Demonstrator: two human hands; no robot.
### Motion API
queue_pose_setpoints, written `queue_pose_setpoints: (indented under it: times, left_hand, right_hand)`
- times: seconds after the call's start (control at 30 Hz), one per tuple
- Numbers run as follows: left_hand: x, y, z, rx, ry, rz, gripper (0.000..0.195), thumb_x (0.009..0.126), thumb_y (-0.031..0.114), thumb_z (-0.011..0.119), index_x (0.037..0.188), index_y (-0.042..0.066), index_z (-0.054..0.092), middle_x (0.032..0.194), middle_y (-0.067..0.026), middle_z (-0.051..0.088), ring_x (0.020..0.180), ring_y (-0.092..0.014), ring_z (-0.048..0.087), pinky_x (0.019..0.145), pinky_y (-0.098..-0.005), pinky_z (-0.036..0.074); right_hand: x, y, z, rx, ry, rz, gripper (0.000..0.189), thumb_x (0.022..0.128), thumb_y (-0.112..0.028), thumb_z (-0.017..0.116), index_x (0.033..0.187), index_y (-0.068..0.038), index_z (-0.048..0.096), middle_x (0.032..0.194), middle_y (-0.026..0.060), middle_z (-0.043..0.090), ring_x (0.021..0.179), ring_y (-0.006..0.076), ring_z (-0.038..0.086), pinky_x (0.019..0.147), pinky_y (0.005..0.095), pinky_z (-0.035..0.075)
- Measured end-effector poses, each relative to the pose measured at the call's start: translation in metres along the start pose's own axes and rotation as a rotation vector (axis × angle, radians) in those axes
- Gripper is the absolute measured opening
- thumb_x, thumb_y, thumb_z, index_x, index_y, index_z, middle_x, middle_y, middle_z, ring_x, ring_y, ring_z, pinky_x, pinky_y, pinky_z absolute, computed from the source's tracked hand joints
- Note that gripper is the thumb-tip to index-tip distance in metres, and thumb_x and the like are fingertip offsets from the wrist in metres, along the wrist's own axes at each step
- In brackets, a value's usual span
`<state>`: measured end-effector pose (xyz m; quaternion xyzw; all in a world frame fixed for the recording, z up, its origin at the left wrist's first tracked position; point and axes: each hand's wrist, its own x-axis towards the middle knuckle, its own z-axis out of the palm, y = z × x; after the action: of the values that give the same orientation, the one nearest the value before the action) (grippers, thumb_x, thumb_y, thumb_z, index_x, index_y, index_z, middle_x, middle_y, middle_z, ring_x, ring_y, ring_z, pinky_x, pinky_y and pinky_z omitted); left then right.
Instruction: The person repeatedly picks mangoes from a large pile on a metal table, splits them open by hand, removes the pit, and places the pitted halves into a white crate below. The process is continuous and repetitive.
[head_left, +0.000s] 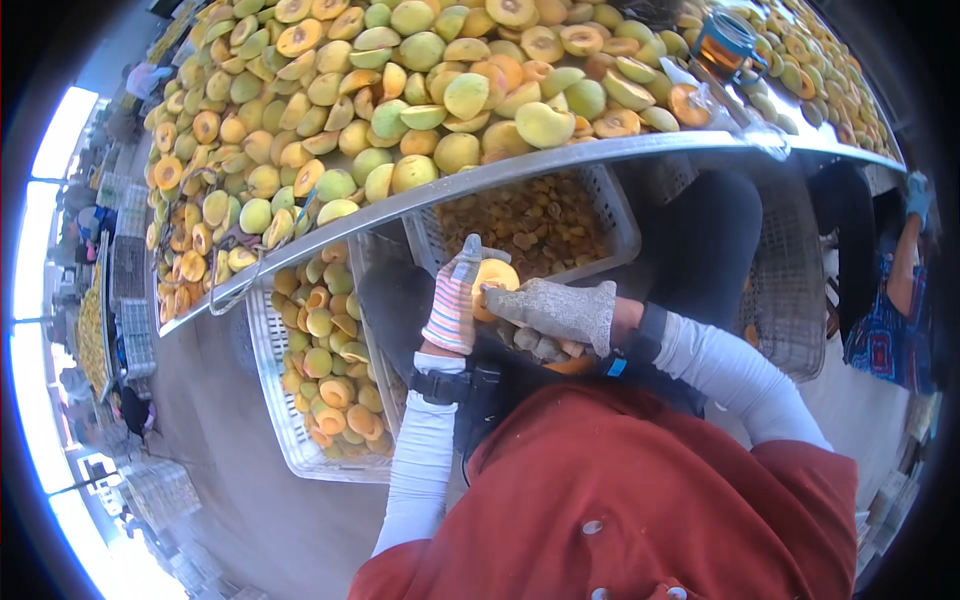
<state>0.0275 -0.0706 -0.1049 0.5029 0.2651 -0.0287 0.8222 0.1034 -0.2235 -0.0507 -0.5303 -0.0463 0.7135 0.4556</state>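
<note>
In a striped glove, my left hand (456, 296) holds a halved yellow-orange stone fruit (492, 283), cut face showing. My right hand (551, 309), in a grey knit glove, is closed at the fruit's centre, its thumb and fingertips at the pit area. Whether a small tool is in it cannot be made out. Both hands are over my lap, below the metal rim (465, 178) of a table heaped with halved fruit (420, 52). Just beyond the hands, under the table, a white plastic crate (626, 225) holds small brown-orange pieces.
A white crate (281, 420) of fruit halves stands on the floor at left. Another crate (780, 300) is right of my knee. A blue-lidded glass mug (724, 49) stands on the table near clear plastic. A person (892, 322) sits at far right, a gloved hand raised.
</note>
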Motion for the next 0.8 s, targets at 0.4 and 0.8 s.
queue_pose_setpoints:
  times: [0.4,0.8]
  left_hand:
    - [0.023,-0.023,0.041,-0.278,0.436,0.385,0.019,0.087,0.017,0.067,0.098,0.001,0.067,0.087,-0.0086,0.069,0.071,-0.015,0.063,0.062,-0.0249,0.052]
    - [0.007,-0.005,-0.028,-0.255,0.198,-0.119,0.046,0.094,0.048,0.048,0.090,0.005,0.065,0.074,-0.0085,0.066,0.057,-0.017,0.062,0.047,-0.0270,0.048]
  right_hand:
    - [0.038,0.039,0.000,-0.378,0.399,-0.557,0.038,0.096,-0.044,0.049,0.091,-0.006,0.055,0.054,0.0044,0.050,0.039,0.0143,0.048,0.035,0.0292,0.037]
    - [0.013,-0.023,-0.033,-0.351,0.405,-0.269,0.048,0.095,-0.050,0.046,0.092,-0.004,0.058,0.064,0.0095,0.057,0.049,0.0182,0.054,0.045,0.0319,0.045]
